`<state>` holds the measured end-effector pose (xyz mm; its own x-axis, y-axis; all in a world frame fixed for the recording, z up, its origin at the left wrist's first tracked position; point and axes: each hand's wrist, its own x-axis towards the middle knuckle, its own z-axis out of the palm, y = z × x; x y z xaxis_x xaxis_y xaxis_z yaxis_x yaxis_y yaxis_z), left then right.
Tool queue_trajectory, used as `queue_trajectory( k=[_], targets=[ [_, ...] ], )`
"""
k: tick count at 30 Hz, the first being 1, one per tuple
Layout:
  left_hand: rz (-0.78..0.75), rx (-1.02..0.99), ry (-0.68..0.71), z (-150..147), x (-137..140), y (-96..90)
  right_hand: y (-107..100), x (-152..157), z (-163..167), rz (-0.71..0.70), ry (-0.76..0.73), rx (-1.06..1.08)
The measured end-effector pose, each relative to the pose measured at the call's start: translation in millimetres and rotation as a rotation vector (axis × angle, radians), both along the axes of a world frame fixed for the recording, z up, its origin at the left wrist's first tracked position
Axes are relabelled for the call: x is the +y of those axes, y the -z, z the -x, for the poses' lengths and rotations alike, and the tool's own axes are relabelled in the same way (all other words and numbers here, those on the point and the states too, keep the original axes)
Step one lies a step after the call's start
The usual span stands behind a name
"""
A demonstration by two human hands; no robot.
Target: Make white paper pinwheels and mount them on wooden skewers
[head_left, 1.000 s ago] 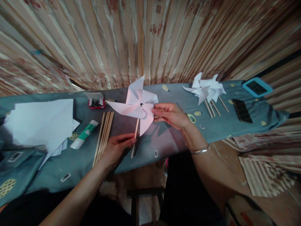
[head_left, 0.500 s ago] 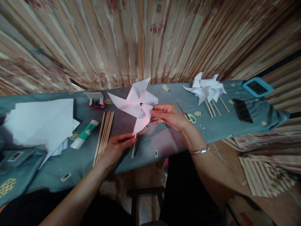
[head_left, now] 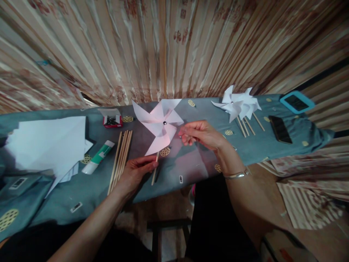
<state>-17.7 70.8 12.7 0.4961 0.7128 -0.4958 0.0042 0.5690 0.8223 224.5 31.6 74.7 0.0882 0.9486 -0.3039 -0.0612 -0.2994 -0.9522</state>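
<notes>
White folded-paper pinwheel (head_left: 160, 127) lies just far of the left hand (head_left: 136, 173), which pinches its slim pale wooden stick (head_left: 154, 176), aligned near-to-far; right hand (head_left: 201, 134), fingers curled narrow, is just right of it.

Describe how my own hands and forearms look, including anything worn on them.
Both the left hand and the right hand are ungloved, and the forearms show no sleeves. A shiny silver bracelet circles the right wrist; none shows on the left. No rings can be made out on the fingers.
</notes>
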Motion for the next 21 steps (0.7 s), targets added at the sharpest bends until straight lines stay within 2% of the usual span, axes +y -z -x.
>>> queue_trajectory(
  k=[2, 5, 7, 14, 21],
  targets=[
    [-0.002, 0.007, 0.008, 1.1, 0.1, 0.8, -1.8, -0.8, -9.2, -0.087, 0.131, -0.016],
    [0.003, 0.02, 0.016, 2.3, 0.5, 2.0, -0.2, 2.2, -20.4, -0.243, 0.404, -0.041],
    [0.009, 0.025, 0.024, 2.5, 0.8, 2.5, 3.1, 5.8, -23.6, -0.287, 0.483, -0.081],
    [0.043, 0.012, 0.046, 1.5, 0.6, 2.9, 14.7, 12.9, -14.8, -0.158, 0.279, -0.092],
    [-0.018, 0.03, 0.068, 2.4, 0.1, 2.1, 12.1, 10.5, -10.2, -0.106, 0.253, -0.052]
  ],
)
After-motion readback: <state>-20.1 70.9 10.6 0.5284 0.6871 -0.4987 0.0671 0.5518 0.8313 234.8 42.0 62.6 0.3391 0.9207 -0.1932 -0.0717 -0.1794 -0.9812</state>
